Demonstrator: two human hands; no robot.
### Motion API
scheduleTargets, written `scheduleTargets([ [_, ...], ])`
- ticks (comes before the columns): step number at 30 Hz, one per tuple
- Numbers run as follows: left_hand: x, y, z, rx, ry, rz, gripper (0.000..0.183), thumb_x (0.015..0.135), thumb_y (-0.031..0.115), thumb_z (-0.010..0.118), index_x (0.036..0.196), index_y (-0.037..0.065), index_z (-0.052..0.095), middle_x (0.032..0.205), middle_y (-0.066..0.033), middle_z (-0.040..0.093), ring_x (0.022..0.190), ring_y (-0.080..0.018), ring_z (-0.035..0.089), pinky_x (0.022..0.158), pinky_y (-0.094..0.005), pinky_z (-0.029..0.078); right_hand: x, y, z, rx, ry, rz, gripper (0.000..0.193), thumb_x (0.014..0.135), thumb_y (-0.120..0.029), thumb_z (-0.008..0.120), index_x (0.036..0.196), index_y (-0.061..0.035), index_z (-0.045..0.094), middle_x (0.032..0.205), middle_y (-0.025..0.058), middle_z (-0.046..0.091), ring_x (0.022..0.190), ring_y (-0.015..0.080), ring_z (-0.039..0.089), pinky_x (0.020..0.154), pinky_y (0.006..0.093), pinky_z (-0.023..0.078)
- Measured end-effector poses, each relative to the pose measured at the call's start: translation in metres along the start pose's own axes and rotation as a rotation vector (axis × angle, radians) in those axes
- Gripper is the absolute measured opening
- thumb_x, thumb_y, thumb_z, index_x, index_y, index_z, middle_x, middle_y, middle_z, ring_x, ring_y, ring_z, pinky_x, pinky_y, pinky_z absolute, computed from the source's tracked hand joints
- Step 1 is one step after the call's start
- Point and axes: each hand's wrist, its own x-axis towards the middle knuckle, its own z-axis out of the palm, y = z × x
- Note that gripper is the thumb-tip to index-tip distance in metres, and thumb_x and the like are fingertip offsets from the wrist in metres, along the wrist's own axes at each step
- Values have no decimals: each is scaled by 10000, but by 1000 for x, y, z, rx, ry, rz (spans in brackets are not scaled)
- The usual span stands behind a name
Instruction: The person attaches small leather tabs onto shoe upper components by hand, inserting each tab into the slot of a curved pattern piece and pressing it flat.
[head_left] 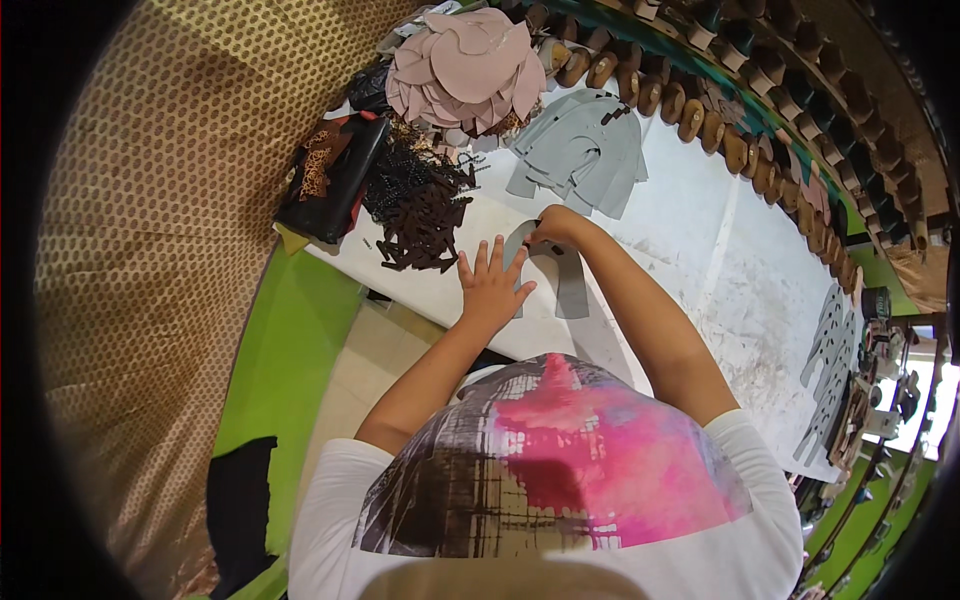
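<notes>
A grey arch-shaped cut piece [571, 290] lies flat on the white tabletop with its two legs toward me. My left hand [488, 290] is open, fingers spread, resting at the left leg of the arch. At the top of the arch, my right hand [560, 226] is closed with its fingertips pinched against the grey material. A small dark bit shows by those fingertips, but what they grip is mostly hidden. Just left of my left hand lies a pile of short dark brown strips [425, 228]. Beyond my right hand sits a fanned stack of similar grey arch pieces [590, 155], a few with small dark bits on them.
A heap of pink cut pieces [465, 70] stands at the back left, next to black beaded strands [400, 175] and a black package [335, 180]. Wooden shoe lasts [690, 118] line the far edge. More grey slotted pieces [828, 365] lie right. Patterned cloth [190, 220] hangs left.
</notes>
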Motion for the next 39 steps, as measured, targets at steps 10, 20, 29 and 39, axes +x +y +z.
scheduleTargets([
  [10, 0, 0, -2, 7, -4, 4, 602, 858, 541, 472, 1386, 265, 385, 1451, -152, 307, 1334, -362, 262, 1046, -631, 25, -5, -18, 3, -158, 102, 207, 366, 693, -374, 746, 954, -120, 707, 906, 93, 688, 838, 233, 663, 724, 371, 501],
  [20, -2, -3, 13, -36, 89, 6, 666, 840, 539, 500, 1355, 126, 408, 1450, -143, 310, 1340, -337, 248, 1047, -624, 36, -35, 3, 15, -207, 673, -23, 264, 653, -282, 764, 866, -145, 691, 889, 67, 610, 873, 262, 613, 773, 375, 492],
  [29, -3, -5, 15, -35, 108, 9, 695, 841, 536, 499, 1393, 137, 357, 1454, -139, 298, 1338, -340, 239, 1047, -621, 19, -77, 4, 58, -45, 811, -166, 142, 765, -229, 651, 886, -167, 692, 894, 57, 598, 900, 264, 572, 787, 396, 447],
  [39, -1, -1, 9, -17, 106, 13, 617, 853, 549, 476, 1369, 214, 420, 1439, -127, 333, 1339, -319, 254, 1045, -624, 40, -85, -5, 88, -434, 857, -150, 434, 827, -420, 579, 1221, -239, 574, 1366, 80, 406, 1292, 312, 317, 1028, 586, 227],
])
